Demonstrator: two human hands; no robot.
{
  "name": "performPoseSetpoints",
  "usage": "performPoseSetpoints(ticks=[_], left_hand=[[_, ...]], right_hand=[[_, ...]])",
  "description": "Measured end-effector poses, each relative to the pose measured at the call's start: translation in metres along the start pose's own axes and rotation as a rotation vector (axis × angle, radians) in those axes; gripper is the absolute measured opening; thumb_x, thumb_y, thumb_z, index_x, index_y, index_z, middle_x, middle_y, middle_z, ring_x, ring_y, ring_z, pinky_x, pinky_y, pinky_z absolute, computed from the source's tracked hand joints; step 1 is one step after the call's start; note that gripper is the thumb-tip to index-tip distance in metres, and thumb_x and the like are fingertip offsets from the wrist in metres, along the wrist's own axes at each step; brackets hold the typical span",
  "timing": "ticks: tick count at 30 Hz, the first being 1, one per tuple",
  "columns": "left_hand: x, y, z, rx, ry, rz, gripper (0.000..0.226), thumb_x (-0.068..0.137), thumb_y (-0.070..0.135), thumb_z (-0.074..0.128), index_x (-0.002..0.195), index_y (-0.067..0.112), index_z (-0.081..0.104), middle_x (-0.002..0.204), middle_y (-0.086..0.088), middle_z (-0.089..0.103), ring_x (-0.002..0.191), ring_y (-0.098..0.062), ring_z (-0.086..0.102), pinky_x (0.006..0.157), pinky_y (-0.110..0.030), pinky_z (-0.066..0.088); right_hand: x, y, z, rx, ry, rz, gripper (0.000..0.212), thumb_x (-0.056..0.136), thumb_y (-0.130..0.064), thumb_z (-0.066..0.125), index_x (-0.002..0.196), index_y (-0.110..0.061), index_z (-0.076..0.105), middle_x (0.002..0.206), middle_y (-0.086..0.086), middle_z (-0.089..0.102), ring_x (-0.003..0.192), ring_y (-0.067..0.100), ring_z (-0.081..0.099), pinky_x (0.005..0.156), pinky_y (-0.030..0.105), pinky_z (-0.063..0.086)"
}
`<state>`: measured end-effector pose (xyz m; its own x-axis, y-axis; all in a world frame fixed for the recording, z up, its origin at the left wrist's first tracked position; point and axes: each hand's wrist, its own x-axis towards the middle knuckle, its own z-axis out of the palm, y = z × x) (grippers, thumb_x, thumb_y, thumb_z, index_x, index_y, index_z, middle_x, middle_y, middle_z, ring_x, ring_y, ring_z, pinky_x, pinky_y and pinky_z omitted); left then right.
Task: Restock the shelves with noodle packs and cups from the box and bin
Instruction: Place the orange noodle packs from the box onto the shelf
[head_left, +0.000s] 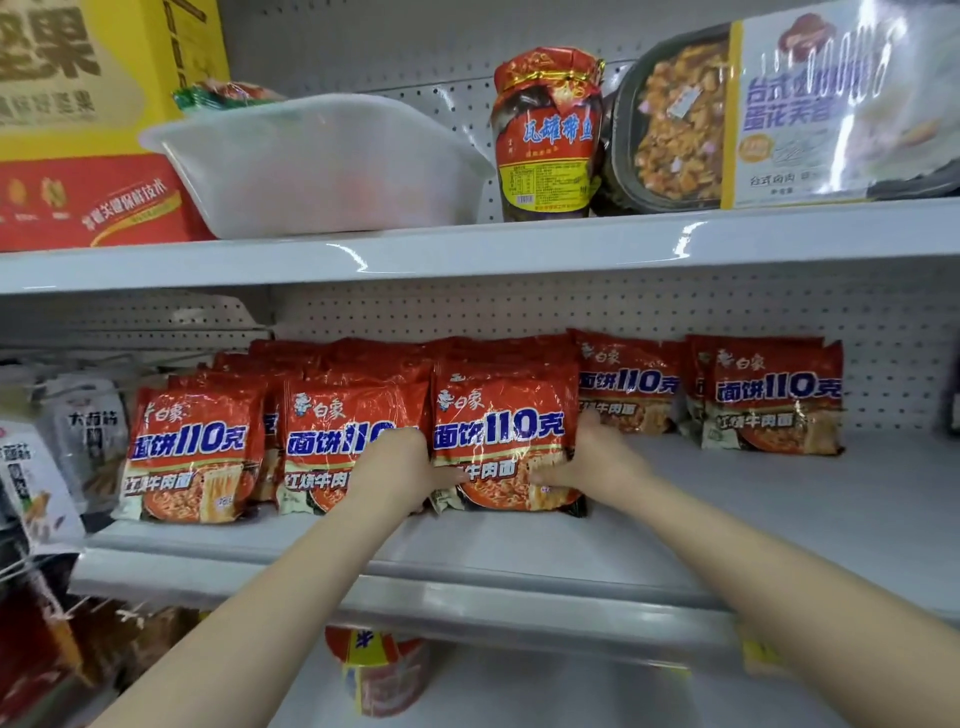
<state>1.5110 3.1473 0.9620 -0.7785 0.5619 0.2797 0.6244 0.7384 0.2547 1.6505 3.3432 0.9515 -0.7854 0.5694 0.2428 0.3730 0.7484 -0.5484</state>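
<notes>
Red noodle packs stand in rows on the middle shelf (519, 545). The front pack of the third row (501, 441) stands upright between my two hands. My left hand (400, 467) grips its left edge, thumb laid across the front. My right hand (592, 462) grips its right edge, thumb on the front as well. Two more rows of the same packs stand to the left (192, 452) (332, 436). Further packs lean against the back panel at the right (628, 384) (769, 395). A red noodle cup (382, 670) stands on the shelf below.
A white plastic bin (322, 166) sits on the upper shelf beside a red jar (548, 135), a boxed meal (779, 109) and a yellow-red carton (78, 119). White snack bags (47, 457) hang at the left. Bare shelf surface lies right of my hands (779, 509).
</notes>
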Motion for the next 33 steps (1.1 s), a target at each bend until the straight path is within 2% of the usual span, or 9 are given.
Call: performPoseSetpoints(ticks=[5,9,11,14,19,24,27,30,33], left_hand=[[-0.014,0.006,-0.010,0.092,0.026,-0.008,0.057,0.082,0.061,0.068,0.058,0.014,0.046,0.051,0.000,0.051,0.046,-0.015,0.051,0.048,-0.024,0.044],[-0.039,0.009,-0.013,0.097,0.060,0.054,0.052,0.087,0.061,0.061,0.069,0.012,0.060,0.063,-0.003,0.066,0.059,-0.018,0.065,0.060,-0.031,0.058],[-0.057,0.018,-0.014,0.068,0.115,0.131,0.047,0.089,0.061,0.057,0.076,0.016,0.063,0.067,0.000,0.066,0.061,-0.016,0.064,0.060,-0.031,0.057],[-0.092,0.039,-0.012,-0.035,0.176,0.262,0.034,0.092,0.060,0.054,0.082,0.028,0.061,0.073,0.009,0.064,0.066,-0.013,0.062,0.059,-0.029,0.053],[-0.160,0.082,0.012,-0.263,0.159,0.467,0.026,0.093,0.056,0.052,0.085,0.031,0.053,0.073,0.007,0.064,0.072,-0.021,0.062,0.059,-0.032,0.046],[-0.224,0.146,0.054,-0.344,0.001,0.672,0.025,0.091,0.056,0.057,0.096,0.032,0.060,0.077,0.010,0.064,0.083,-0.021,0.067,0.064,-0.034,0.051],[-0.260,0.191,0.081,-0.348,-0.117,0.774,0.023,0.093,0.054,0.055,0.102,0.034,0.057,0.077,0.015,0.057,0.083,-0.016,0.064,0.061,-0.030,0.045],[-0.301,0.236,0.116,-0.356,-0.298,0.862,0.023,0.094,0.054,0.055,0.105,0.034,0.054,0.073,0.013,0.056,0.072,-0.012,0.057,0.054,-0.030,0.040],[-0.340,0.284,0.153,-0.345,-0.475,0.940,0.030,0.092,0.054,0.056,0.113,0.033,0.056,0.088,0.012,0.065,0.087,-0.016,0.064,0.072,-0.035,0.053]], right_hand=[[-0.020,0.001,-0.007,-0.063,0.027,0.023,0.094,0.065,-0.068,0.077,0.129,-0.014,0.034,0.122,-0.001,0.062,0.105,0.021,0.063,0.086,0.042,0.055],[-0.058,0.007,-0.021,-0.072,0.088,0.053,0.097,0.072,-0.069,0.069,0.138,-0.010,0.030,0.123,0.005,0.059,0.106,0.023,0.061,0.085,0.042,0.055],[-0.084,0.010,-0.029,-0.070,0.136,0.082,0.094,0.077,-0.066,0.067,0.143,-0.009,0.030,0.131,0.008,0.057,0.115,0.026,0.058,0.089,0.040,0.052],[-0.133,0.017,-0.038,-0.054,0.214,0.146,0.083,0.081,-0.062,0.066,0.142,-0.016,0.037,0.137,0.002,0.055,0.121,0.023,0.055,0.093,0.037,0.049],[-0.227,0.036,-0.043,-0.086,0.381,0.156,0.068,0.083,-0.055,0.068,0.136,-0.019,0.047,0.135,-0.002,0.055,0.126,0.019,0.050,0.101,0.043,0.045],[-0.333,0.082,-0.059,-0.183,0.340,0.346,0.069,0.084,-0.058,0.065,0.138,-0.020,0.044,0.136,-0.001,0.052,0.124,0.018,0.051,0.097,0.037,0.047],[-0.404,0.119,-0.076,-0.192,0.290,0.527,0.072,0.086,-0.059,0.063,0.143,-0.021,0.040,0.143,-0.004,0.047,0.127,0.017,0.050,0.097,0.036,0.049],[-0.476,0.157,-0.091,-0.165,0.296,0.705,0.065,0.083,-0.056,0.066,0.134,-0.020,0.047,0.126,-0.004,0.054,0.114,0.018,0.057,0.088,0.036,0.050],[-0.546,0.198,-0.101,-0.154,0.289,0.909,0.063,0.080,-0.057,0.068,0.124,-0.015,0.053,0.120,0.002,0.059,0.112,0.022,0.059,0.090,0.038,0.049]])
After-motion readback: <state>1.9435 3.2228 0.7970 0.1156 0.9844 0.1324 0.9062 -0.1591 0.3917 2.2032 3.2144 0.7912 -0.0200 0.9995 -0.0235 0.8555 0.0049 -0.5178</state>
